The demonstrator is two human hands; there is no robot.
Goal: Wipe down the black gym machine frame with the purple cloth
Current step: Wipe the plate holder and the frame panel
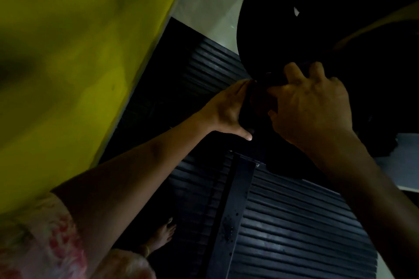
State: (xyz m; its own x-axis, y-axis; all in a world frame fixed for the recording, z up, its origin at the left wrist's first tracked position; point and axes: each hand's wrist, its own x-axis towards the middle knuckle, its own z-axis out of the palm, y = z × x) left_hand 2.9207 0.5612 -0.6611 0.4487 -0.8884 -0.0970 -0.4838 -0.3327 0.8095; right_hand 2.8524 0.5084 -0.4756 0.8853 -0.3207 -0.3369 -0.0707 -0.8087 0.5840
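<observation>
The scene is very dim. A large rounded black part of the gym machine (306, 25) fills the upper right. Just below its lower edge, my right hand (310, 106) curls its fingers round a dark bundle that looks like the cloth (259, 99); the purple colour does not show in this light. My left hand (229, 108) lies against the left side of that bundle with straight fingers and the thumb spread downward. A flat black frame bar (233, 210) with small holes runs along the floor below the hands.
A ribbed black rubber mat (294, 222) covers the floor under the machine. A yellow-green wall (79, 52) rises close on the left. Pale floor tiles (210, 7) show at the top. My bare foot (162, 235) stands beside the bar.
</observation>
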